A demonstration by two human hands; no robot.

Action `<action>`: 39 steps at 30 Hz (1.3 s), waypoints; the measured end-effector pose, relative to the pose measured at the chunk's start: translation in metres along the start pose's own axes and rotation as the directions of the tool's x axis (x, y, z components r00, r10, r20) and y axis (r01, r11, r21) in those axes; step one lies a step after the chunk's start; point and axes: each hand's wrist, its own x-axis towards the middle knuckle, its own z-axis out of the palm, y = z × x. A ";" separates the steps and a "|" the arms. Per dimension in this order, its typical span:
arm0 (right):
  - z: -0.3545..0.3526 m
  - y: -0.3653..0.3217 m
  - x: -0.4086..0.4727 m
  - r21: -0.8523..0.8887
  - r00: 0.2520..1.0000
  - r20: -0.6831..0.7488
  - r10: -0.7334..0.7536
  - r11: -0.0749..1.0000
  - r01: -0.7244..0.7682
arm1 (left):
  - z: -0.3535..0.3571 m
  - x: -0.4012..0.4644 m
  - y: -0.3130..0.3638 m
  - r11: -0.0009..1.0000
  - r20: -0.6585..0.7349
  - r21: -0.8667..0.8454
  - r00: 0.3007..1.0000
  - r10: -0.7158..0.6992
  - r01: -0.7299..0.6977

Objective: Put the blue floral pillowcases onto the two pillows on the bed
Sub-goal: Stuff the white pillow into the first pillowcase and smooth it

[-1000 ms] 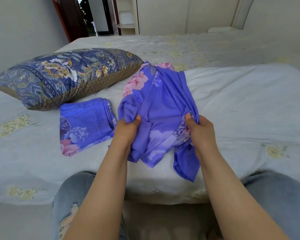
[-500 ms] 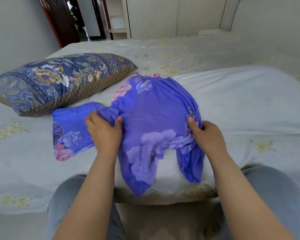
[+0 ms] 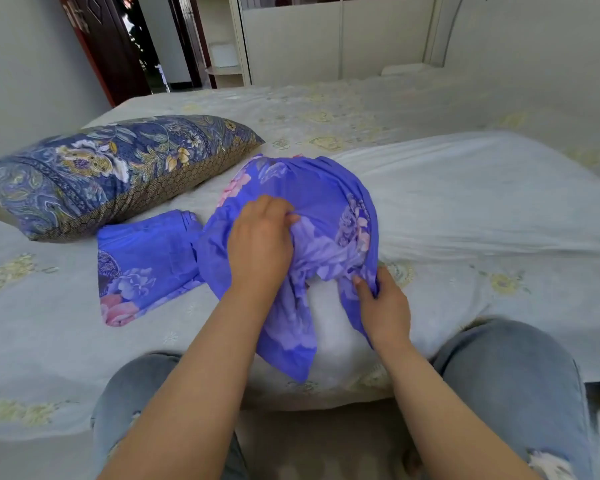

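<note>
A blue floral pillowcase (image 3: 312,195) lies bunched on the bed in front of me, over the near end of a white pillow (image 3: 329,327). My left hand (image 3: 260,244) grips a fold at the middle of this pillowcase. Its right edge is pinched by my right hand (image 3: 381,303), beside the bare white patch. A second blue floral pillowcase (image 3: 142,265) lies folded flat to the left. Behind that one rests a pillow (image 3: 111,171) in a dark blue patterned cover.
The bed (image 3: 465,209) is covered with a pale sheet with yellow flowers. My knees in jeans (image 3: 506,375) are against its near edge. A white wardrobe (image 3: 326,36) and a dark open door (image 3: 111,46) stand beyond the far side.
My left hand has moved right and forward onto the middle of the pillowcase and bunched it. My right hand slid lower along the right edge. White pillow now shows between the hands.
</note>
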 end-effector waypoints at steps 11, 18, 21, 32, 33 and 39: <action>-0.071 0.025 0.062 -0.442 0.938 -0.347 -0.018 0.885 -0.146 | 0.007 0.013 -0.052 0.977 -0.036 0.032 0.978 -0.208 0.209; -0.073 -0.024 0.050 0.143 0.923 -0.370 -0.104 0.976 0.167 | 0.001 0.003 -0.051 0.979 0.046 0.036 0.978 -0.202 0.200; -0.098 -0.025 0.077 0.416 0.831 -0.500 0.243 0.909 -0.015 | 0.000 0.000 -0.063 0.968 0.148 0.108 0.959 -0.243 0.228; -0.070 -0.055 0.071 -0.410 0.970 -0.155 -0.185 0.906 0.107 | -0.009 -0.004 -0.046 0.953 0.213 -0.252 0.970 -0.116 0.170; -0.065 -0.062 0.073 -0.422 0.988 -0.048 -0.146 0.900 0.113 | -0.013 0.006 -0.041 0.919 0.230 -0.343 0.966 -0.119 0.195; -0.060 -0.079 0.085 -0.421 0.997 -0.029 -0.071 0.906 0.052 | -0.018 0.054 -0.010 0.885 0.198 -0.456 0.980 -0.003 0.095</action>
